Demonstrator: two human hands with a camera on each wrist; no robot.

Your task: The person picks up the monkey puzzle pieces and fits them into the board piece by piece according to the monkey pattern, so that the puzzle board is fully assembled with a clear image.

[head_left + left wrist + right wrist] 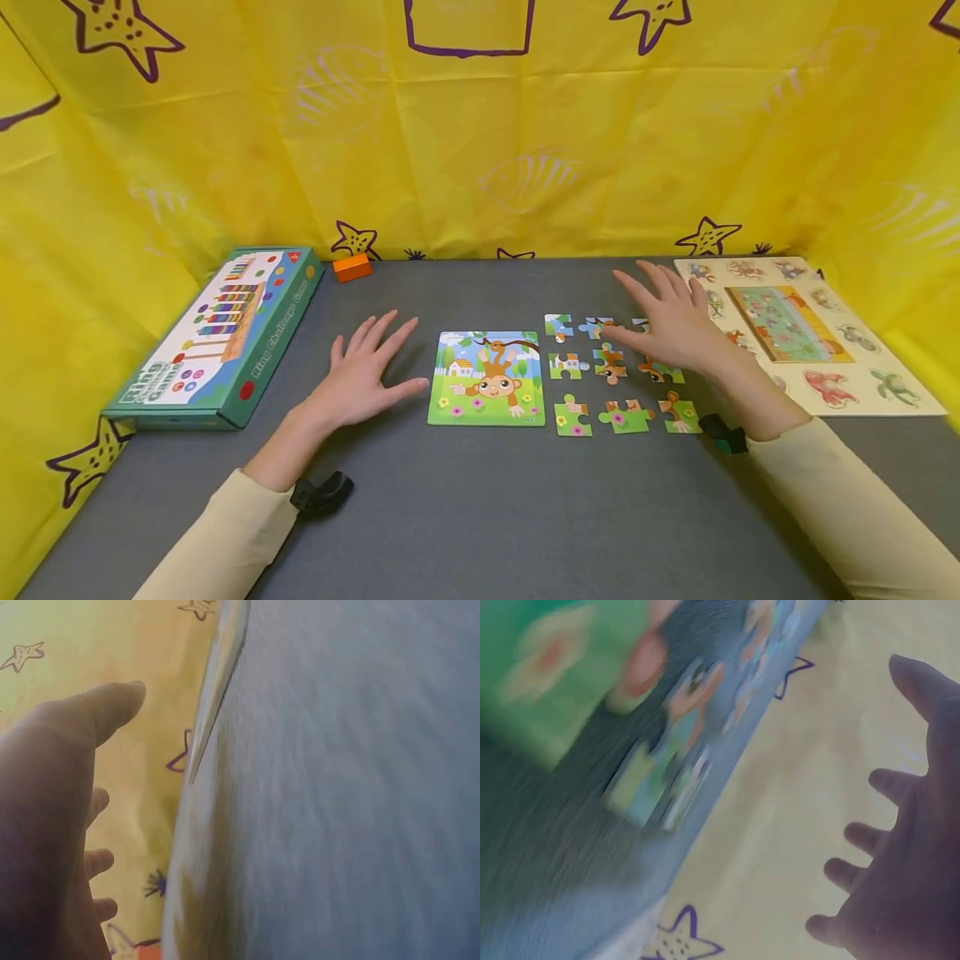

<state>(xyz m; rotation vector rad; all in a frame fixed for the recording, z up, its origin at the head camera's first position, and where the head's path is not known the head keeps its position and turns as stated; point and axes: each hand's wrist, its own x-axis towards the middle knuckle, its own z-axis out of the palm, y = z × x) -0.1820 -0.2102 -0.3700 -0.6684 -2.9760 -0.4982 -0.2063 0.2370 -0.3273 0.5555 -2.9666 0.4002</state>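
In the head view a square monkey picture board (487, 379) lies flat on the grey table. To its right, several loose jigsaw pieces (573, 414) are laid out in rows, apart from one another. My left hand (360, 383) hovers left of the board, fingers spread and holding nothing. Over the right part of the pieces hangs my right hand (671, 325), also spread and holding nothing; it hides some of them. Both wrist views show the left hand (52, 817) and right hand (900, 832) with fingers extended; a jigsaw piece (555, 667) looms blurred near the right camera.
A green Ring Challenge Game box (217, 333) lies at the left, with an orange block (352, 267) beyond its far corner. At the right is a pale board with sea-animal pictures (862, 342), partly behind the right arm. Yellow patterned cloth (465, 150) encloses the table's back and sides.
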